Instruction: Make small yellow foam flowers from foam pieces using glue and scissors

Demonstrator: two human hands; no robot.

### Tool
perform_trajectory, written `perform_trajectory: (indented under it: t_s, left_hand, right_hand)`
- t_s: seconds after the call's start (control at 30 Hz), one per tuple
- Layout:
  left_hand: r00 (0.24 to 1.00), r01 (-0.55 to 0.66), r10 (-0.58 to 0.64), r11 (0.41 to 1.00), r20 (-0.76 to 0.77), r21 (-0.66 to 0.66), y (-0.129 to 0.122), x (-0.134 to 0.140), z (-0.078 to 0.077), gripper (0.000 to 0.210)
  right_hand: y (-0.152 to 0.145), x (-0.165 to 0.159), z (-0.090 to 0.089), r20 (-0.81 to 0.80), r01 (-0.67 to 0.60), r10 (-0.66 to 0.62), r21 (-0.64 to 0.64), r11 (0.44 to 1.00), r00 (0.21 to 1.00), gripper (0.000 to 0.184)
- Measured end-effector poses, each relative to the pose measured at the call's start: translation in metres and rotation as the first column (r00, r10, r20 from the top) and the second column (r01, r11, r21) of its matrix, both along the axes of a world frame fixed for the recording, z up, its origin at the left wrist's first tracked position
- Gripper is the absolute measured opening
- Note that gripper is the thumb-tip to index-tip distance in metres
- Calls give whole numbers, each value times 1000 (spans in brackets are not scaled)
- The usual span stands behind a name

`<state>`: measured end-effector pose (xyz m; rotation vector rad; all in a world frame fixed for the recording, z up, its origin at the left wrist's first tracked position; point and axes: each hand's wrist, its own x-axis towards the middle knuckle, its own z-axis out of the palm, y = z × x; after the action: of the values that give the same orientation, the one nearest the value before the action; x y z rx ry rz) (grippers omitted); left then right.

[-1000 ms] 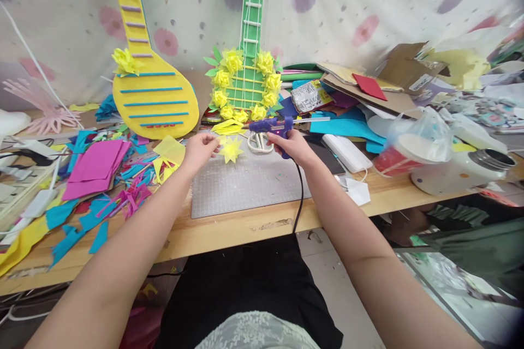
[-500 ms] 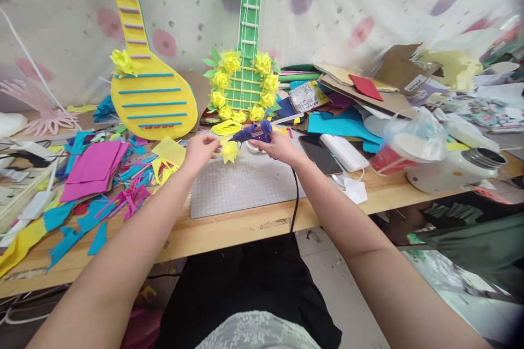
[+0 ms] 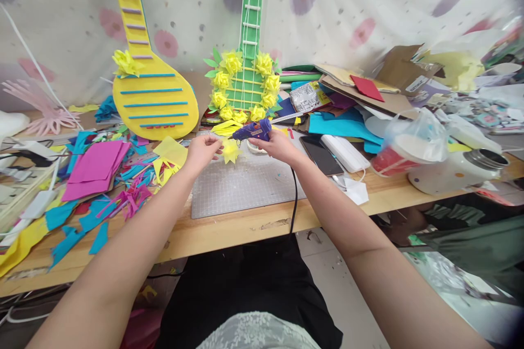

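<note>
My right hand (image 3: 278,145) is wrapped round a purple glue gun (image 3: 254,130), its nozzle pointing left and a clear glue stick out of its back. Just left of the nozzle, my left hand (image 3: 204,151) pinches a yellow paper flower (image 3: 231,151) by its left side. The nozzle is right above this flower; whether it touches I cannot tell. Both hands are over a grey cutting mat (image 3: 245,196). Behind them leans a green paper guitar (image 3: 248,79) ringed with yellow flowers, and yellow strips (image 3: 225,128) lie at its foot.
A yellow paper instrument (image 3: 158,101) leans at the back left. Magenta sheets (image 3: 97,168) and paper scraps cover the left side. To the right are a phone (image 3: 320,154), a white power bank (image 3: 345,152), a bagged cup (image 3: 403,150) and a white jar (image 3: 446,172). The black cord (image 3: 295,202) hangs over the table edge.
Hardly anything differs. The whole view has shifted very slightly, and both hands keep their hold on the flower and the glue gun.
</note>
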<state>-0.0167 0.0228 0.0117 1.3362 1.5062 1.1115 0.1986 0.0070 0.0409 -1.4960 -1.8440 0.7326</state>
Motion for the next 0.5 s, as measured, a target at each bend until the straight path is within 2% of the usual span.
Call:
perform_trajectory:
  t_s: [0.27, 0.5]
  left_hand:
    - [1000, -2, 2, 1000, 17, -25, -2, 2, 3, 19]
    - [998, -16, 18, 999, 54, -47, -1, 3, 3, 16]
  right_hand:
    - [2, -1, 1, 11, 6, -6, 3, 1000, 1000, 40]
    - [3, 2, -3, 15, -7, 7, 24, 1000, 1000, 37]
